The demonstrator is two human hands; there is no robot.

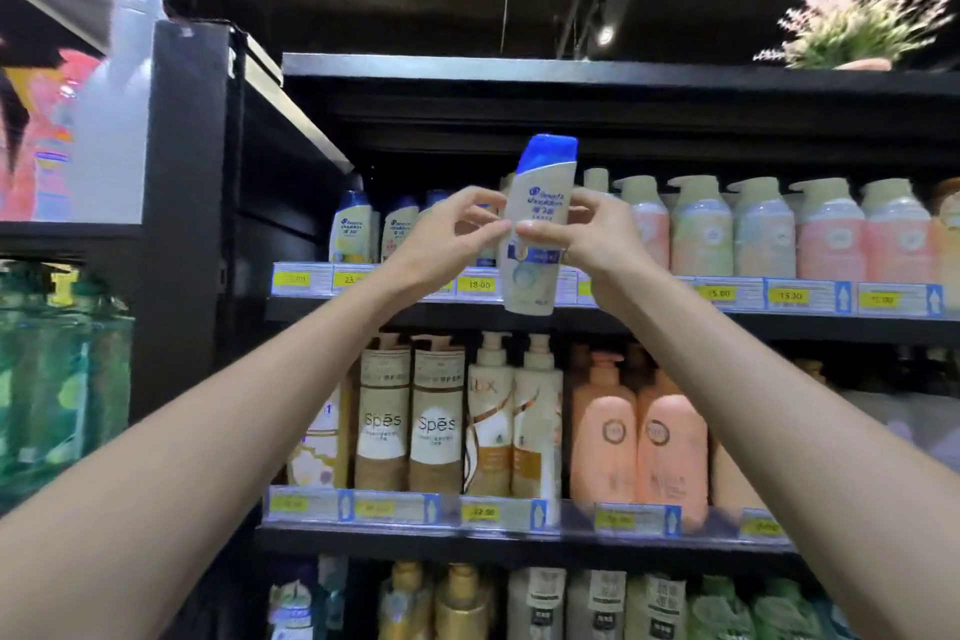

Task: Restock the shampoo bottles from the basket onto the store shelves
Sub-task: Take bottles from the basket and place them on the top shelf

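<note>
Your right hand [597,239] has its fingers [587,204] curled tight round the bottle [537,218] before the shelf [447,314], and your left hand [447,237] fingers [483,197] pinch its edge.

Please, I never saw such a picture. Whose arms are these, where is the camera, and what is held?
There is no machine: the camera sits on a person's head, so the two arms are that person's own. The left hand and right hand together hold a bottle, blue cap up, before a store shelf. On that shelf similar bottles stand to the left, pump bottles to the right. Below, other bottles fill lower shelves.
</note>
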